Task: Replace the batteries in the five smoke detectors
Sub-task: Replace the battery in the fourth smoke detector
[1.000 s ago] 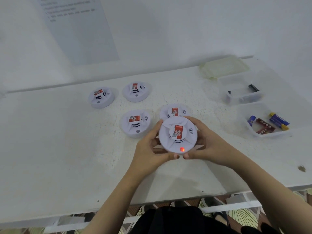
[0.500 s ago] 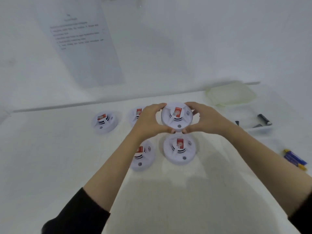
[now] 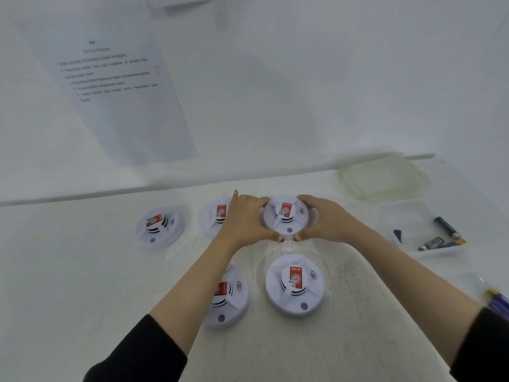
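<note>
Several white round smoke detectors with red labels lie on the white table (image 3: 82, 285). My left hand (image 3: 245, 219) and my right hand (image 3: 327, 219) both grip one detector (image 3: 285, 216) at the back of the table, low over or on its surface. One detector (image 3: 159, 226) lies at the back left, another (image 3: 213, 216) is partly hidden behind my left hand. Two more lie nearer me: one (image 3: 231, 299) partly under my left forearm, one (image 3: 294, 285) in full view.
A clear tray (image 3: 396, 216) at the right holds black batteries (image 3: 446, 228). A pale green lid (image 3: 385, 175) lies behind it. Blue batteries (image 3: 498, 301) show at the right edge. A printed sheet (image 3: 115, 86) hangs on the wall behind the table.
Both hands carried the detector from in front of me to the back of the table, right of the back row. Its red light has gone out. The camera tilted up.
</note>
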`<state>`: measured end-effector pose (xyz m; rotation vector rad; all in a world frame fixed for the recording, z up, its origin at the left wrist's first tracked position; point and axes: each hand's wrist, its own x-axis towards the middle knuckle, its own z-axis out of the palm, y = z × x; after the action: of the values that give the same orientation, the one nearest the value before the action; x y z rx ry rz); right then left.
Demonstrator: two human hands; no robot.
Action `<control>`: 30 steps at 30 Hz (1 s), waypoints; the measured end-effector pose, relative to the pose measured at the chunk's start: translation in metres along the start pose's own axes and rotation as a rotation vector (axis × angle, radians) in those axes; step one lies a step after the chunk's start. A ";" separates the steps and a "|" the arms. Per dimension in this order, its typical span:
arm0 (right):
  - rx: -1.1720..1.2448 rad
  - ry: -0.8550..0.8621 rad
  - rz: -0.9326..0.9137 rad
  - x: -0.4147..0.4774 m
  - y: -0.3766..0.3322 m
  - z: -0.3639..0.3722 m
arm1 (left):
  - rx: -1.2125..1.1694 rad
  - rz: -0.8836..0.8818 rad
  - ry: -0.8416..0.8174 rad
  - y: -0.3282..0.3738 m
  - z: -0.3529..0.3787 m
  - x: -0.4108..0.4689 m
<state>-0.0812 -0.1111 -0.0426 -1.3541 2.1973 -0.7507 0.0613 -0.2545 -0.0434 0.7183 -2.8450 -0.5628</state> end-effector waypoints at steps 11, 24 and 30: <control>-0.154 -0.092 0.040 0.002 -0.006 -0.003 | 0.009 -0.016 -0.058 -0.004 -0.003 -0.020; -0.269 -0.026 -0.253 0.031 -0.083 0.055 | -0.041 -0.401 0.333 -0.082 -0.006 -0.187; -0.349 0.002 -0.196 0.047 -0.093 0.077 | -0.060 -0.423 0.336 -0.084 0.003 -0.198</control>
<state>0.0086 -0.2047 -0.0438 -1.7574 2.2961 -0.4445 0.2694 -0.2258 -0.0906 1.2809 -2.3664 -0.5177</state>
